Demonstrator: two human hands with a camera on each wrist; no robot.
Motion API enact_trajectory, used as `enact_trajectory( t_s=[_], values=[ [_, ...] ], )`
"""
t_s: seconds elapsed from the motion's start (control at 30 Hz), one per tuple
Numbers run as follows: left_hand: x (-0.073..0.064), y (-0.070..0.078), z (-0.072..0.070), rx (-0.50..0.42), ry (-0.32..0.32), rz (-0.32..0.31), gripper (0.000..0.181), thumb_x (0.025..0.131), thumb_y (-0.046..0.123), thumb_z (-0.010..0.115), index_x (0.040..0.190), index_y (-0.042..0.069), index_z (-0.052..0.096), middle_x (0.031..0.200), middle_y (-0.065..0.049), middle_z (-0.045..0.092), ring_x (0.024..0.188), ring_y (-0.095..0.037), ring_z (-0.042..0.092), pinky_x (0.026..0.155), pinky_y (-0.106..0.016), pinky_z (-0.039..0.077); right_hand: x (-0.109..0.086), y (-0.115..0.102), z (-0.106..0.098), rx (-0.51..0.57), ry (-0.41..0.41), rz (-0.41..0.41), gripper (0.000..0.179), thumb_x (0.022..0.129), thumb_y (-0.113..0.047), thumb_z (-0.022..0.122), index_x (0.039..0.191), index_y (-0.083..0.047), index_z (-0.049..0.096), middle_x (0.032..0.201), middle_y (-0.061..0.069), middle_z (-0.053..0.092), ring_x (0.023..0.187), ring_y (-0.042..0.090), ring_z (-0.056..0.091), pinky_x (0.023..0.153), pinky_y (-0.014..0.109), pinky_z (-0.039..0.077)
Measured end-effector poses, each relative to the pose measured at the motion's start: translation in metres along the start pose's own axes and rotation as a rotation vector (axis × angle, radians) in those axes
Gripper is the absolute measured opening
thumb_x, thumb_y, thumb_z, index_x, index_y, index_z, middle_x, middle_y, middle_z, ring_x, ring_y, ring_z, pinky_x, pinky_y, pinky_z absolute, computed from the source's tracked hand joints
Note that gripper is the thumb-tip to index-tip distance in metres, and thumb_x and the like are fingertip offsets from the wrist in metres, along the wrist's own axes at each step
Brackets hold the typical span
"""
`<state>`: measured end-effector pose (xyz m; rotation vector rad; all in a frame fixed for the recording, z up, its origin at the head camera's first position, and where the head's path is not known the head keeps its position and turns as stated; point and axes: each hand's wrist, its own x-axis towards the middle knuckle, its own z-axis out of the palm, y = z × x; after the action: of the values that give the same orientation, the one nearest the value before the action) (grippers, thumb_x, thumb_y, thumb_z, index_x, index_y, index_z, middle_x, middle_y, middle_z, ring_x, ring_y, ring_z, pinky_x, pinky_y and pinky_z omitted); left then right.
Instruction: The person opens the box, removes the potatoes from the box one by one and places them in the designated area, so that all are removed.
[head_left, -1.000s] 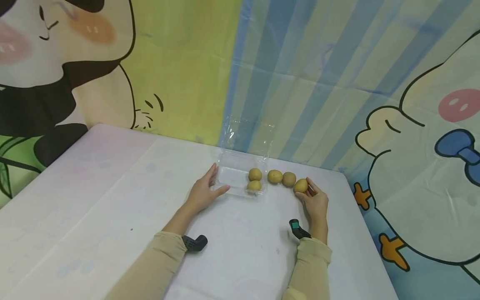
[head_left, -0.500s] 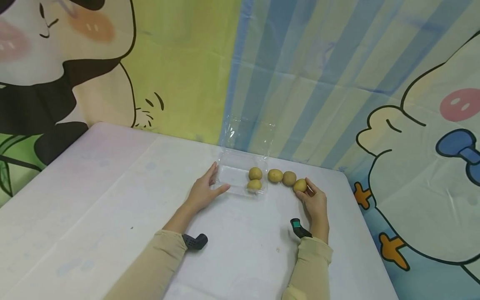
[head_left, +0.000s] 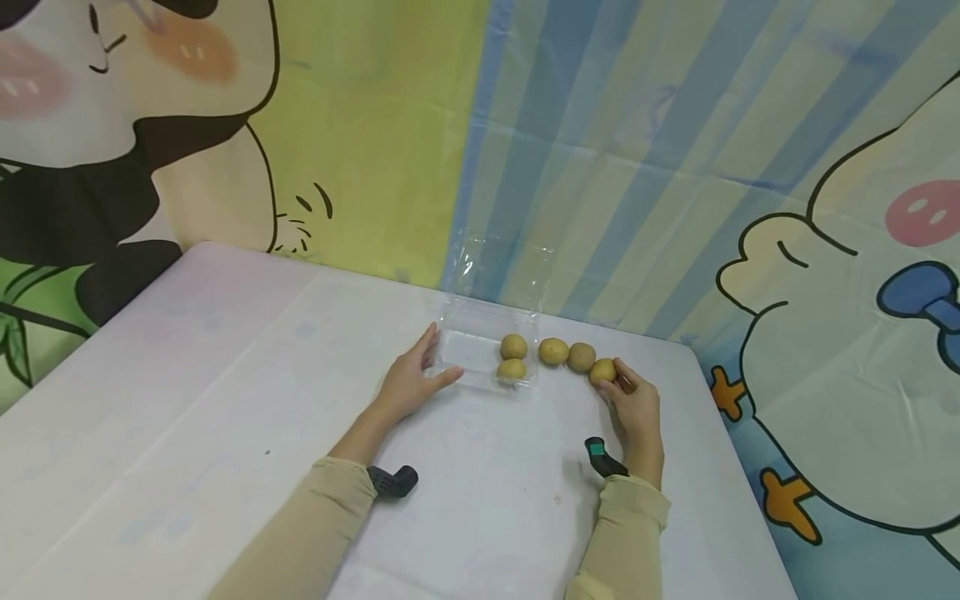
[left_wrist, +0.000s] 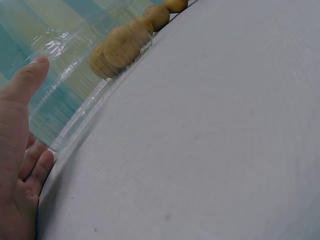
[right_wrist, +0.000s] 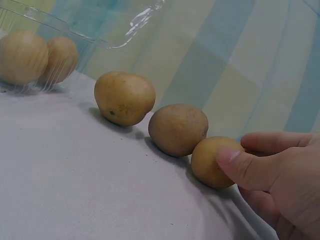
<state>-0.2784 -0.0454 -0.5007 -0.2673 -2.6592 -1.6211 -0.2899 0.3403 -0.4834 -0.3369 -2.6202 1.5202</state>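
In the head view, my left hand (head_left: 408, 383) rests at the left side of a clear plastic clamshell box (head_left: 468, 354), thumb out along its front. The box's transparent lid (head_left: 498, 267) stands raised at the back. Inside the box, two potatoes (head_left: 513, 347) sit at the right end. My right hand (head_left: 633, 408) pinches a small yellow potato (right_wrist: 210, 162) between thumb and fingers, low at the table surface. That potato is the rightmost of a row outside the box, right beside a browner potato (right_wrist: 178, 130). Nearest the box is a lumpy potato (right_wrist: 124, 97).
A white-covered table (head_left: 225, 417) lies under everything. Behind it hangs a printed cloth (head_left: 390, 142) with cartoon animals and blue stripes, close to the raised lid. A dark wrist camera (head_left: 393, 482) sits on the left wrist and another camera (head_left: 603, 458) on the right.
The head view shifts very slightly. My right hand stays on the same potato with barely any movement, and my left hand keeps its place at the box.
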Motion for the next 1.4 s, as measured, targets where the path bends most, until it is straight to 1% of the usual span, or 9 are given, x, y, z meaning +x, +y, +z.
enact_trajectory(
  t_s=[0.17, 0.3, 0.43, 0.7, 0.97, 1.07, 1.23, 1.3, 1.4],
  values=[
    [0.0, 0.0, 0.0, -0.001, -0.005, -0.01, 0.103, 0.075, 0.069, 0.063, 0.154, 0.026, 0.011, 0.156, -0.002, 0.029, 0.132, -0.029, 0.046, 0.11, -0.039, 0.038, -0.008, -0.012, -0.003, -0.021, 0.023, -0.002, 0.055, 0.091, -0.024, 0.065, 0.142, -0.015, 0.045, 0.147, 0.005, 0.043, 0.137, 0.02, 0.041, 0.11, 0.03, 0.037],
    [0.0, -0.001, 0.0, -0.002, -0.003, -0.009, 0.103, 0.075, 0.068, 0.063, 0.154, 0.026, 0.011, 0.156, -0.002, 0.029, 0.132, -0.029, 0.046, 0.11, -0.039, 0.038, -0.009, -0.023, -0.007, -0.017, 0.039, -0.021, 0.057, 0.09, -0.034, 0.064, 0.141, -0.018, 0.047, 0.145, 0.006, 0.046, 0.134, 0.019, 0.044, 0.109, 0.032, 0.039],
    [0.0, -0.001, 0.001, 0.001, 0.0, -0.004, 0.102, 0.076, 0.066, 0.064, 0.154, 0.025, 0.012, 0.155, -0.004, 0.03, 0.132, -0.03, 0.047, 0.11, -0.04, 0.039, -0.009, -0.041, -0.003, -0.034, 0.018, -0.06, 0.057, 0.089, -0.036, 0.065, 0.141, -0.021, 0.048, 0.144, 0.005, 0.048, 0.132, 0.019, 0.047, 0.108, 0.033, 0.041],
    [0.001, -0.002, 0.002, 0.001, 0.001, -0.004, 0.103, 0.075, 0.068, 0.064, 0.154, 0.025, 0.012, 0.155, -0.003, 0.031, 0.131, -0.029, 0.047, 0.11, -0.04, 0.039, -0.019, -0.093, 0.028, -0.135, -0.071, -0.243, 0.053, 0.089, -0.022, 0.068, 0.138, -0.013, 0.051, 0.139, 0.011, 0.053, 0.126, 0.027, 0.053, 0.102, 0.036, 0.047],
    [0.0, -0.002, 0.001, 0.009, 0.012, 0.0, 0.103, 0.075, 0.068, 0.063, 0.154, 0.025, 0.012, 0.155, -0.004, 0.031, 0.131, -0.03, 0.048, 0.11, -0.04, 0.039, -0.019, -0.109, 0.062, -0.128, -0.174, -0.325, 0.055, 0.086, -0.027, 0.07, 0.137, -0.014, 0.053, 0.138, 0.007, 0.054, 0.126, 0.023, 0.054, 0.101, 0.031, 0.048],
    [-0.001, -0.002, 0.001, 0.009, 0.012, -0.008, 0.104, 0.074, 0.07, 0.063, 0.154, 0.026, 0.012, 0.155, -0.003, 0.031, 0.131, -0.03, 0.048, 0.11, -0.04, 0.039, -0.017, -0.111, 0.074, -0.183, -0.209, -0.349, 0.056, 0.086, -0.027, 0.07, 0.137, -0.013, 0.052, 0.139, 0.007, 0.054, 0.124, 0.024, 0.056, 0.099, 0.032, 0.049],
    [-0.001, -0.003, 0.001, 0.008, 0.007, -0.014, 0.105, 0.073, 0.072, 0.062, 0.154, 0.027, 0.012, 0.155, -0.003, 0.03, 0.13, -0.031, 0.048, 0.109, -0.04, 0.04, -0.02, -0.118, 0.09, -0.339, -0.258, -0.35, 0.059, 0.087, -0.029, 0.069, 0.139, -0.01, 0.049, 0.138, 0.009, 0.054, 0.119, 0.026, 0.059, 0.096, 0.035, 0.052],
    [-0.001, -0.003, 0.002, 0.007, 0.009, -0.011, 0.105, 0.073, 0.071, 0.062, 0.154, 0.027, 0.012, 0.155, -0.003, 0.031, 0.13, -0.031, 0.048, 0.109, -0.041, 0.04, -0.023, -0.123, 0.096, -0.422, -0.255, -0.35, 0.061, 0.086, -0.033, 0.069, 0.139, -0.01, 0.049, 0.133, 0.013, 0.058, 0.11, 0.027, 0.062, 0.093, 0.037, 0.053],
    [-0.001, -0.002, 0.002, 0.01, 0.014, -0.002, 0.104, 0.074, 0.071, 0.062, 0.154, 0.026, 0.013, 0.155, -0.003, 0.031, 0.13, -0.03, 0.049, 0.109, -0.04, 0.04, -0.025, -0.128, 0.104, -0.524, -0.25, -0.351, 0.062, 0.087, -0.036, 0.068, 0.139, -0.008, 0.049, 0.131, 0.016, 0.059, 0.112, 0.033, 0.058, 0.096, 0.044, 0.049]
  ],
)
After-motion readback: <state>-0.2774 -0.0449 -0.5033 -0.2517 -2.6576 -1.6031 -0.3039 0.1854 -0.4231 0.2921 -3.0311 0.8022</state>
